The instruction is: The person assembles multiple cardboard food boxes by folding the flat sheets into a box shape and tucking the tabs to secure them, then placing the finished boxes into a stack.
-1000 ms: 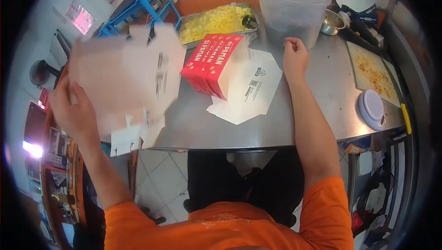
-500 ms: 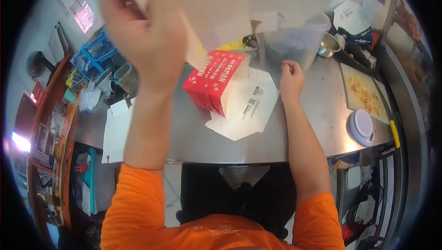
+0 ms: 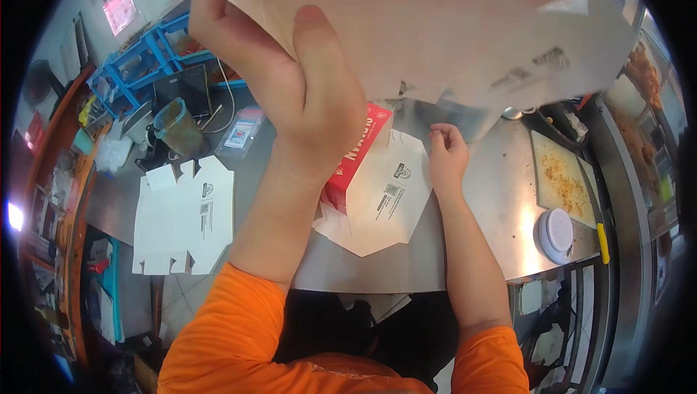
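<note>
My left hand (image 3: 319, 89) is closed on the edge of a large white cardboard box blank (image 3: 450, 24), thumb on its near face. The blank is raised close to me and covers the far middle of the steel table. Behind my left wrist a red box (image 3: 365, 140) with white lettering stands partly hidden. It sits on or against another flat white box blank (image 3: 403, 183), printed with a small logo and a square code. My right hand (image 3: 446, 154) is beside that blank's right edge, fingers curled together, with nothing visible in them.
At left lies a flat white blank (image 3: 185, 220) with cut tabs. Beyond it stand a cloudy plastic tub (image 3: 178, 129) and blue crates (image 3: 134, 67). At right are a crumb-covered cutting board (image 3: 563, 176), a yellow-handled knife (image 3: 602, 241) and a round white scale (image 3: 557, 234).
My left hand has moved right with the raised blank, which now covers more of the far table. My right hand stays low, near the lying blank. The view has shifted, showing more of the left blank.
</note>
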The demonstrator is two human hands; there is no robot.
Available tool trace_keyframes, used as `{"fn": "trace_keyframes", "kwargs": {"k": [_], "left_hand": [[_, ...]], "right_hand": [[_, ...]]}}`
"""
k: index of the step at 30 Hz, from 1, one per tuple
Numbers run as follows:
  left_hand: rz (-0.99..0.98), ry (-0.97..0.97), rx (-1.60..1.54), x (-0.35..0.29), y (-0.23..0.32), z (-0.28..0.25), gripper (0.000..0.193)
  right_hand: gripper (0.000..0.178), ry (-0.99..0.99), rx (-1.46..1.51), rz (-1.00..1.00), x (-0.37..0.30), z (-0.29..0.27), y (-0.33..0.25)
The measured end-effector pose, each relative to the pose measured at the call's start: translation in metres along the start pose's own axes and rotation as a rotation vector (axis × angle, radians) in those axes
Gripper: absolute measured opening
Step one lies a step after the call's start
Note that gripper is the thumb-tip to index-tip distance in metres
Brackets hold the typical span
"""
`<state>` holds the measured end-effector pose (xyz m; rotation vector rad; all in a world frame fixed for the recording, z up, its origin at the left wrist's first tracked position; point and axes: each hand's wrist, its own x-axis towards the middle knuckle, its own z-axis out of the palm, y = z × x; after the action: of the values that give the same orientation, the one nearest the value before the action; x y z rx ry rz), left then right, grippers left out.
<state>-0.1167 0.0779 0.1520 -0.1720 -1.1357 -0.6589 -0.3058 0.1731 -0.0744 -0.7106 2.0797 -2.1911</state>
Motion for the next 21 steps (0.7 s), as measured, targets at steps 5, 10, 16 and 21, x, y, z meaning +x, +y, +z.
{"fn": "trace_keyframes", "kwargs": {"k": [5, 10, 16, 21], "left_hand": [[0.202, 0.041, -0.045, 0.016, -0.028, -0.007, 0.063], [0.727, -0.122, 0.324, 0.049, -0.058, -0.018, 0.084], [0.711, -0.116, 0.064, 0.050, -0.038, -0.010, 0.078], [0.436, -0.163, 0.182, 0.013, -0.012, 0.001, 0.069]], "right_hand": [[0.014, -0.007, -0.069, -0.060, -0.001, -0.008, -0.009], [0.018, -0.062, -0.022, -0.094, -0.026, 0.000, -0.037], [0.033, -0.112, 0.085, -0.420, -0.051, 0.013, -0.103], [0.073, -0.096, 0.509, -0.280, -0.043, 0.006, -0.222]]}}
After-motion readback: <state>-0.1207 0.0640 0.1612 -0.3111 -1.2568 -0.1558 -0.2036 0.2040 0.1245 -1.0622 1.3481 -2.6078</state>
